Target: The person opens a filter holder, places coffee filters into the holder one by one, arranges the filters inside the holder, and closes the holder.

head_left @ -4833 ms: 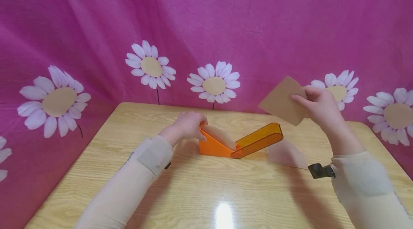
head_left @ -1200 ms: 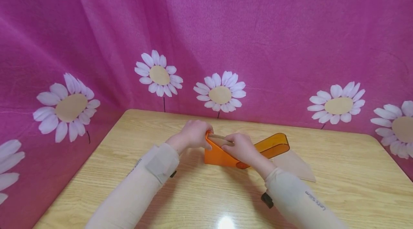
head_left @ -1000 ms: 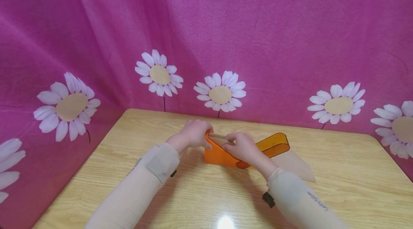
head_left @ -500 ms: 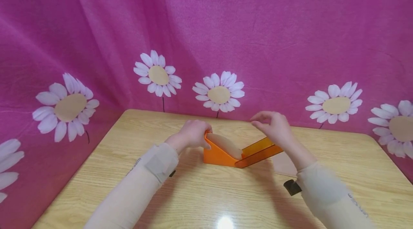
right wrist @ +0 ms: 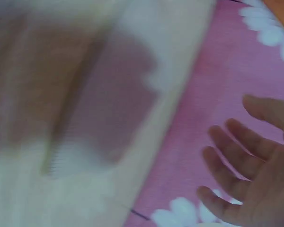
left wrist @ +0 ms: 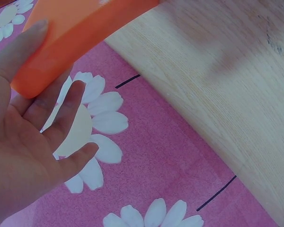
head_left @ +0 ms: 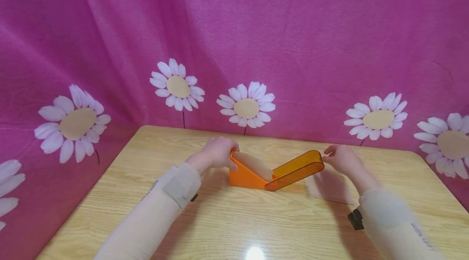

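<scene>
The fingers of my left hand [head_left: 220, 152] grip the tall end of an orange case [head_left: 243, 176] on the tabletop [head_left: 227, 219], brown paper [head_left: 253, 163] inside, amber lid [head_left: 298, 170] open. My right hand [head_left: 344, 160], fingers loose and unladen, is near a pale sheet [head_left: 326, 186].

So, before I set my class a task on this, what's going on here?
A person is steadying an orange holder on a wooden table, the left hand gripping its tall end. Brown, paper-like material sits inside, and the see-through amber lid is swung open to the right. The right hand holds nothing; it hovers near the lid's far end, though whether it touches is hard to tell. A flat sheet lies on the table below it.
</scene>
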### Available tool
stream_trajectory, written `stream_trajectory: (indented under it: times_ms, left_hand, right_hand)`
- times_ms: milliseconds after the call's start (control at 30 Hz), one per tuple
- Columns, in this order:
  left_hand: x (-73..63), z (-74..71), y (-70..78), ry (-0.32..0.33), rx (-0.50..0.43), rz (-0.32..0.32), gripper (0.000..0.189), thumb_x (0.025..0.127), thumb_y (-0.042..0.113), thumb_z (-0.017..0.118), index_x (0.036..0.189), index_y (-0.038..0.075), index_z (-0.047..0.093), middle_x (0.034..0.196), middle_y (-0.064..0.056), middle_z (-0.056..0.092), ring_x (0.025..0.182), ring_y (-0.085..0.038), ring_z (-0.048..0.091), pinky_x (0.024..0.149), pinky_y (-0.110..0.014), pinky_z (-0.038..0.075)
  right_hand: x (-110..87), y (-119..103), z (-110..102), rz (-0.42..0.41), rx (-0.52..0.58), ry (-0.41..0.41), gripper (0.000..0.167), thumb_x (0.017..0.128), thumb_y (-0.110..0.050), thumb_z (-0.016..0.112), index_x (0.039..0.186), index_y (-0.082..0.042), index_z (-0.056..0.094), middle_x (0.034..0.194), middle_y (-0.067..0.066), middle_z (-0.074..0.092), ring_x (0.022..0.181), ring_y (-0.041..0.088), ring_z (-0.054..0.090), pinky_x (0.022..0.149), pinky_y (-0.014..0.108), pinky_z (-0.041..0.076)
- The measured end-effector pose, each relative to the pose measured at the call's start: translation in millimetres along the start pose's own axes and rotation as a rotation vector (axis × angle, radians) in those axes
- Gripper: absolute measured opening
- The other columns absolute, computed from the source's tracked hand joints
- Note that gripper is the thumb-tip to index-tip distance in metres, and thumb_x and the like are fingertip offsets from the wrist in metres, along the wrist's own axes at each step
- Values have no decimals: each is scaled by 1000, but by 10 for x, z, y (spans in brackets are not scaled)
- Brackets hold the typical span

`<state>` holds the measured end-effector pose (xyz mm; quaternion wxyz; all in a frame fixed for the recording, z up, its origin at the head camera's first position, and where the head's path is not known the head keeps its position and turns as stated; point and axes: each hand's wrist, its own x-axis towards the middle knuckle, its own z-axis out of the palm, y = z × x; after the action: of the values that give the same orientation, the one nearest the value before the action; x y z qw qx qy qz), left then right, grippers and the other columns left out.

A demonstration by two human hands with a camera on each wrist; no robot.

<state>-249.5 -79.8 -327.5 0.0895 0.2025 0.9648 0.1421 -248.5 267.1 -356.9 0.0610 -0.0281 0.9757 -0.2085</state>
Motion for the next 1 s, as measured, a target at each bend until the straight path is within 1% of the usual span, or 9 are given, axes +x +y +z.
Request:
stream_trajectory:
  times_ms: [100,167,300,400,533,667,867,1000]
  left_hand:
    - [-3,2,3,-2,3,6,29,73,24,80,95,14,65,79,5,60,81,-16,51,93,-38,35]
    - [-4,4,6,-3,4,9,29,73,24,80,96,14,65,79,5,60,81,-16,51,93,-38,35]
    - [-1,7,6,-1,4,13,29,73,24,80,97,13,65,80,4,60,81,-16,51,94,-39,35]
    - [0,5,-1,3,7,13,30,73,24,80,97,13,65,80,4,60,81,-16,51,93,-39,36]
    - [4,6,-14,6,12,14,30,73,25,80,97,14,65,80,4,60,81,-16,51,93,-38,36]
    - [13,15,-26,4,6,15,30,73,26,80,97,14,65,80,5,61,81,-16,51,94,-39,36]
    - [8,8,-24,3,6,17,29,73,25,80,96,14,65,79,5,60,81,-16,51,93,-39,36]
    - [2,5,-18,3,1,14,29,73,24,80,96,14,65,80,4,60,81,-16,51,94,-39,36]
  right_hand:
    - [21,133,164,24,-66,-93,42,83,-16,60,111,14,55,108,32,60,95,40,58,84,51,46]
    - [15,191,243,40,-83,-124,43,81,-16,62,111,15,54,109,32,59,95,40,58,87,53,45]
    - [-2,242,327,71,-84,-128,40,80,-17,65,106,12,56,101,27,62,86,34,57,87,54,45]
    - [-6,249,342,78,-94,-118,33,79,-16,64,100,9,57,92,21,62,78,29,55,82,51,47]
    - [5,263,336,99,-76,-125,29,77,-15,65,95,7,57,87,17,60,77,28,52,79,48,46]
    - [28,288,342,115,-44,-143,30,77,-15,67,95,7,58,87,17,61,78,28,53,82,49,46]
    - [56,293,345,166,4,-171,31,78,-15,68,97,7,59,87,16,60,80,28,52,84,50,45]
    - [61,283,336,171,8,-170,31,79,-15,68,98,8,60,89,17,60,81,29,52,85,51,44]
